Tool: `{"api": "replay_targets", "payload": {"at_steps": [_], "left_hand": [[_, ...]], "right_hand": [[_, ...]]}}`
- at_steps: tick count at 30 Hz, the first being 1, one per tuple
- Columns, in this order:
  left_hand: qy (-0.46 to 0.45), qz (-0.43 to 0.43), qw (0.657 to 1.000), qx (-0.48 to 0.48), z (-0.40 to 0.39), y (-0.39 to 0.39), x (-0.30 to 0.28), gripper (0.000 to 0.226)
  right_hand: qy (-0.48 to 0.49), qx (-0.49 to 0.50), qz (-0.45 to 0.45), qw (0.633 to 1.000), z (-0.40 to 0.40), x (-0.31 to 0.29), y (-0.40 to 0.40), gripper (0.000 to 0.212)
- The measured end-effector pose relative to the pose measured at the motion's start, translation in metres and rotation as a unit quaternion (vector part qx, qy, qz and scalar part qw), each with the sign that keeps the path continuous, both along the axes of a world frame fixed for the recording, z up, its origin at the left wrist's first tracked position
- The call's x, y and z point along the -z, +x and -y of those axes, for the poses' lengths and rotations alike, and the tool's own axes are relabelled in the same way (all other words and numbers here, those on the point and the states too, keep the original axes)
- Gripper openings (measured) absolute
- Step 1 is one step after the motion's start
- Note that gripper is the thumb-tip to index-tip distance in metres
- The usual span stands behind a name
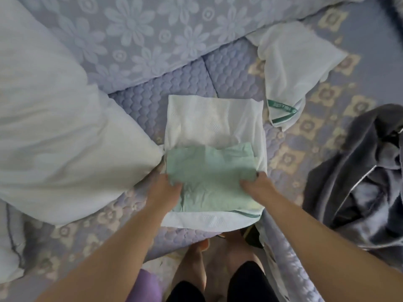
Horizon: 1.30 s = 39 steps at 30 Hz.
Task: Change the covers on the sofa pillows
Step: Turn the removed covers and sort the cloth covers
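Head view is looking down on a bed [229, 73] spread with a lilac quilted cover. At the far left a large white pillow [54, 127] is lying across the bed, its pointed corner reaching toward the middle and nearly touching the folded white cover [209, 120] that is sitting there. Behind both, a pale blue blanket with a flower pattern [141, 35] is running across the top of the bed. On the near half of the white cover a folded pale green cover [209, 171] is resting. The left hand [163, 188] is gripping the green cover's left edge, fingers curled into the fabric, and the right hand [257, 184] is pinching its right edge in the same way, so the two hands are standing apart with the green cloth stretched between them. Both forearms are bare. Further right, another white cover with a green zip band [292, 68] is lying crumpled on the bed, well apart from the hands. At the far right a heap of dark grey clothing [359, 171] is sitting on the bed's edge.
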State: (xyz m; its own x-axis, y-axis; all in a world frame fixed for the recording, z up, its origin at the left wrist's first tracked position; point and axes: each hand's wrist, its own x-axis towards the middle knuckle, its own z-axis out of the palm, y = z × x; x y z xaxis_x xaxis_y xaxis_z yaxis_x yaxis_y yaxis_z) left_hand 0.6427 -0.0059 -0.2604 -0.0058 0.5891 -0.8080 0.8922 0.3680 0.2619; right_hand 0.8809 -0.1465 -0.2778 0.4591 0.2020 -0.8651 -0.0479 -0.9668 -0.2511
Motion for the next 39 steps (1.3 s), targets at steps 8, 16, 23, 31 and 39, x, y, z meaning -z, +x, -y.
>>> {"api": "replay_targets", "payload": {"at_steps": [8, 16, 23, 31, 39], "left_hand": [[0.012, 0.024, 0.995, -0.099, 0.016, 0.002, 0.003, 0.054], [-0.067, 0.050, 0.994, -0.074, 0.003, 0.022, -0.037, 0.027], [-0.016, 0.119, 0.981, -0.151, 0.039, 0.024, -0.074, 0.020], [-0.010, 0.327, 0.899, 0.292, 0.127, 0.087, -0.129, 0.032], [-0.029, 0.437, 0.592, 0.677, 0.133, 0.043, -0.126, 0.028]], "right_hand": [[-0.084, 0.054, 0.014, 0.995, 0.000, 0.031, -0.012, 0.089], [-0.023, 0.182, -0.113, 0.976, 0.016, 0.013, -0.005, 0.070], [0.255, 0.367, -0.223, 0.867, 0.058, -0.082, 0.010, 0.023], [0.284, 0.523, -0.315, 0.739, 0.109, -0.120, -0.035, 0.082], [0.253, 0.476, -0.467, 0.700, 0.149, -0.128, -0.045, 0.069]]}}
